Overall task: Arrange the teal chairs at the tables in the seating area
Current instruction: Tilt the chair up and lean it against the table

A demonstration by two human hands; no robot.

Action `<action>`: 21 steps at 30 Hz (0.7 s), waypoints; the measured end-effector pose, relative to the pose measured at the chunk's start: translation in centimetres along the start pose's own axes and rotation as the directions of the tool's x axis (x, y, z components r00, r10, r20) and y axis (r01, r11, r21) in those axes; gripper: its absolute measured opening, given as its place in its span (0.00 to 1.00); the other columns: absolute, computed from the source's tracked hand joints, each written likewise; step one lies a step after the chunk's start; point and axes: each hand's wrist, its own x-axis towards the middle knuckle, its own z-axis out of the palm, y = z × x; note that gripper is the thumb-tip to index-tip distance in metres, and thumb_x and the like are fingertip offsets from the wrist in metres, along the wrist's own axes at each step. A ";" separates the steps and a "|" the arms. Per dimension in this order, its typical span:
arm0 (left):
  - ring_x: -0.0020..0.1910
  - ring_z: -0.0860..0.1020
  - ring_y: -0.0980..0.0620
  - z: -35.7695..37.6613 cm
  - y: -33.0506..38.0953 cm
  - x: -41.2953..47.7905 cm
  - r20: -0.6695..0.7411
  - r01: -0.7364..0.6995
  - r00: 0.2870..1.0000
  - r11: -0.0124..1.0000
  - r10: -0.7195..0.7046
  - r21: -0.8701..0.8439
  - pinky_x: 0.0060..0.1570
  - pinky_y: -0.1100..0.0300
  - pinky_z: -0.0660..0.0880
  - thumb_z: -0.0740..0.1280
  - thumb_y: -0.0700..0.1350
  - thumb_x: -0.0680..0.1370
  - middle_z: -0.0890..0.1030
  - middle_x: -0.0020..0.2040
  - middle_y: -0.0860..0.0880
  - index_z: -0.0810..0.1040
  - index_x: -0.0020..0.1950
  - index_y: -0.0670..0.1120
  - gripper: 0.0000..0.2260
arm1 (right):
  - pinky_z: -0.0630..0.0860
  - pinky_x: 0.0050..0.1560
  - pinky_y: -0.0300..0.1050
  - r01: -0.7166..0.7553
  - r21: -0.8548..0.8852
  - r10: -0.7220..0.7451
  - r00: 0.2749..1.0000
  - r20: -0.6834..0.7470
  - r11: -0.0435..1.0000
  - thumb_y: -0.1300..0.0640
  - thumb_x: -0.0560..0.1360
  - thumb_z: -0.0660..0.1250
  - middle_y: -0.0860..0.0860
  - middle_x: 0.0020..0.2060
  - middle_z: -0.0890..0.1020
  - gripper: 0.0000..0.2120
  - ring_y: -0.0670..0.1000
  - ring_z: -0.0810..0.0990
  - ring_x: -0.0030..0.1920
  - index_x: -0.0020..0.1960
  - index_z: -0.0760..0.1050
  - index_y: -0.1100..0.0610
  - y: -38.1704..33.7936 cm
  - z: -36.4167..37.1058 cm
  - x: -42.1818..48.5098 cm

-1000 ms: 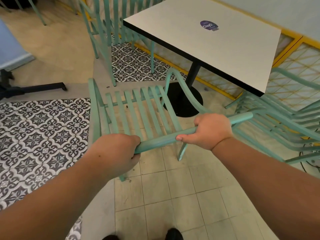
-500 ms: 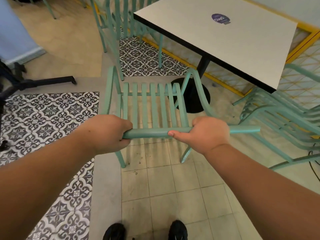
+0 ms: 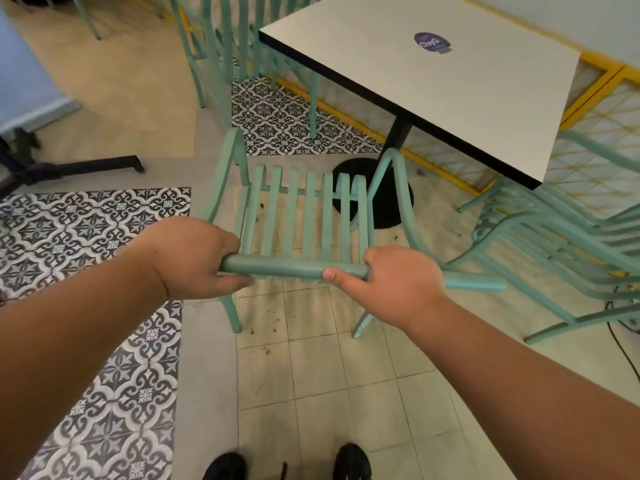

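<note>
Both hands on the teal chair (image 3: 308, 216) right now: left hand (image 3: 194, 259) wrapped tight round the top rail (image 3: 291, 270) near its left end, right hand (image 3: 398, 282) closed over the same rail w/ thumb on top, so each grip is fully shut on the chair back. Chair sits on the floor just short of the surface (image 3: 433, 81), seat slats pointing toward the black pedestal base (image 3: 374, 188), front edge near that base but not under the top yet. Step in hand looks like sliding it in to the surface. To do it well, I'd say: keep both grips level so the rail doesn't twist, push straight at the pedestal, watch the right armrest (image 3: 401, 195), which is v. close to the base and could clip it. Also the stack of teal chairs (image 3: 561, 244) just right of the surface crowds that side, so ease in slightly left of it. Lift the back legs a touch vs dragging over tile joints, prob. smoother. Another teal chair (image 3: 225, 53) stands at the far side of the surface. Writing: a round purple sticker (image 3: 431, 43) on the surface top, white lettering, too blurred to read for sure.
</note>
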 end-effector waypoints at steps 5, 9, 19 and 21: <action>0.43 0.80 0.53 0.0 2.5 0.0 0.053 0.270 0.962 0.963 -0.269 -0.008 0.50 0.52 0.76 0.38 0.88 0.57 0.81 0.41 0.58 0.78 0.56 0.60 0.49 | 0.79 0.53 0.49 0.164 0.231 -0.206 0.964 0.170 0.959 0.19 0.67 0.54 0.42 0.53 0.80 0.37 0.45 0.78 0.54 0.62 0.78 0.42 4.4 -1.2 0.5; 0.46 0.79 0.51 -0.6 6.6 0.7 0.058 0.330 0.943 0.942 -0.327 -0.058 0.51 0.50 0.75 0.42 0.88 0.57 0.79 0.43 0.57 0.78 0.57 0.60 0.47 | 0.71 0.69 0.50 0.154 0.183 -0.195 0.953 0.230 0.971 0.12 0.56 0.51 0.46 0.71 0.76 0.57 0.50 0.74 0.69 0.75 0.70 0.45 8.7 -2.3 1.0; 0.34 0.79 0.52 -1.1 13.1 6.0 0.111 0.243 0.967 0.964 -0.231 -0.111 0.34 0.55 0.79 0.66 0.59 0.75 0.79 0.36 0.52 0.75 0.40 0.52 0.12 | 0.68 0.37 0.47 0.055 0.173 -0.125 0.893 0.432 0.983 0.09 0.51 0.44 0.50 0.27 0.69 0.47 0.50 0.70 0.29 0.31 0.68 0.54 11.3 -2.0 2.3; 0.34 0.78 0.52 -0.9 12.6 6.0 0.093 0.227 0.972 0.968 -0.218 -0.107 0.32 0.56 0.77 0.65 0.61 0.75 0.79 0.36 0.52 0.75 0.40 0.52 0.13 | 0.67 0.36 0.46 0.046 0.186 -0.127 0.882 0.453 0.981 0.09 0.51 0.45 0.50 0.27 0.68 0.47 0.50 0.69 0.29 0.31 0.67 0.54 11.3 -2.1 2.5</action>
